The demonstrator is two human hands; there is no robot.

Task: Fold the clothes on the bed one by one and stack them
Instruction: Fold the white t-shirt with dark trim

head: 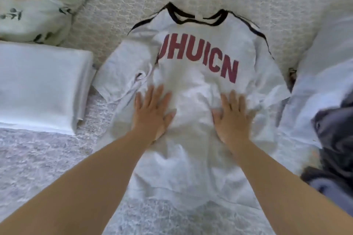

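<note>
Both hands pressing flat on a shirt laid out on the bed.

Pale grey cotton T-shirt with dark-red lettering and black collar trim (193, 74) is lying face up at centre of the light textured bedspread (47, 158). Left hand (152, 112) and right hand (232, 118) are resting palm-down, fingers spread, gripping nothing. Risk: the sleeve at 9 o'clock is lying bunched; folding over it would likely trap creases. Folded pale-blue stack (40, 86) is sitting at 9 o'clock, floral pillow (44, 11) at 10. Loose dark-grey and pale garments (332, 139) are crowding the 3 o'clock side, touching the shirt's edge, likely hampering that fold.
</note>
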